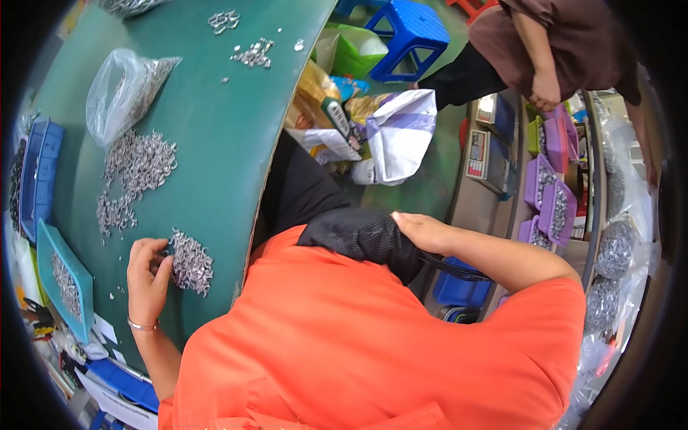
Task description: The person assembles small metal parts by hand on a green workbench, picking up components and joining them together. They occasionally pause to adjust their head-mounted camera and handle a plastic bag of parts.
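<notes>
My left hand (148,276) rests on the green table at the edge of a small heap of silvery metal rings (192,264). Its fingers curl toward the thumb; whatever they pinch, if anything, is too small to make out. Over my lap, my right hand (424,232) is closed on a black mesh bag (365,236), thumb on top and the other fingers mostly hidden. A larger spread of similar metal pieces (140,168) lies farther up the table, beside a clear plastic bag (118,97) partly filled with them.
Blue (41,175) and teal bins (68,283) line the table's left side. More small parts (254,54) lie at the far end. To the right are a white sack (403,136), a blue stool (408,36), scales (487,158), purple bins (557,211) and a standing person (559,43).
</notes>
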Motion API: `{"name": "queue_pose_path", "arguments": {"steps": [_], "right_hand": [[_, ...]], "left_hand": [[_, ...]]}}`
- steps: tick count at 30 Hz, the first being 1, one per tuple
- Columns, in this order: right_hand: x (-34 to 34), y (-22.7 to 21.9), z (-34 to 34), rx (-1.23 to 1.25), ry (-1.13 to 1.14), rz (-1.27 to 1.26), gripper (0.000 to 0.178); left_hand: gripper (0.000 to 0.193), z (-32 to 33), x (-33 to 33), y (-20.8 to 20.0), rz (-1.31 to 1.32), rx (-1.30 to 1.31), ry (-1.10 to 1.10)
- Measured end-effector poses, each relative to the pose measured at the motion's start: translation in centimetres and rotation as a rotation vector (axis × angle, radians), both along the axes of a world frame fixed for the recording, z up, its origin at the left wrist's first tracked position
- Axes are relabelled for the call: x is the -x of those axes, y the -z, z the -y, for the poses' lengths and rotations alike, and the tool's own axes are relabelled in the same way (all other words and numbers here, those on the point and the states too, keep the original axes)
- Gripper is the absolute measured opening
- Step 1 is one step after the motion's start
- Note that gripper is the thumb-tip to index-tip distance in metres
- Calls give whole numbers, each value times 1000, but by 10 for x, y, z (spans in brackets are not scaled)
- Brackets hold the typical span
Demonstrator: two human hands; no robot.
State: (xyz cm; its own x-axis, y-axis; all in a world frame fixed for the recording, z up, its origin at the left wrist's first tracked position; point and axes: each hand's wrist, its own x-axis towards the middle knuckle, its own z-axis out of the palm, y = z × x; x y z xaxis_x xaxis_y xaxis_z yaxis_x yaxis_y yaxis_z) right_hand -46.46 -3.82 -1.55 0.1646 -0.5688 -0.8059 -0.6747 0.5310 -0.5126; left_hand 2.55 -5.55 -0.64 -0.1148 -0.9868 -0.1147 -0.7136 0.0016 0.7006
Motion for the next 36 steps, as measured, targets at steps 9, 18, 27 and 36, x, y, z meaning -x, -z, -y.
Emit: {"name": "queue_pose_path", "arguments": {"steps": [9, 18, 27, 36], "right_hand": [[-16, 6, 21, 161, -170, 159, 89], [-45, 7, 66, 97, -410, 72, 67], [-68, 8, 85, 61, -710, 4, 64], [-69, 7, 81, 78, -720, -28, 62]], "left_hand": [[27, -1, 10, -10, 34, -37, -20], [26, -2, 8, -9, 41, -40, -34], [26, -4, 11, -8, 4, -50, -84], [25, 10, 24, -23, 70, 174, -116]]}}
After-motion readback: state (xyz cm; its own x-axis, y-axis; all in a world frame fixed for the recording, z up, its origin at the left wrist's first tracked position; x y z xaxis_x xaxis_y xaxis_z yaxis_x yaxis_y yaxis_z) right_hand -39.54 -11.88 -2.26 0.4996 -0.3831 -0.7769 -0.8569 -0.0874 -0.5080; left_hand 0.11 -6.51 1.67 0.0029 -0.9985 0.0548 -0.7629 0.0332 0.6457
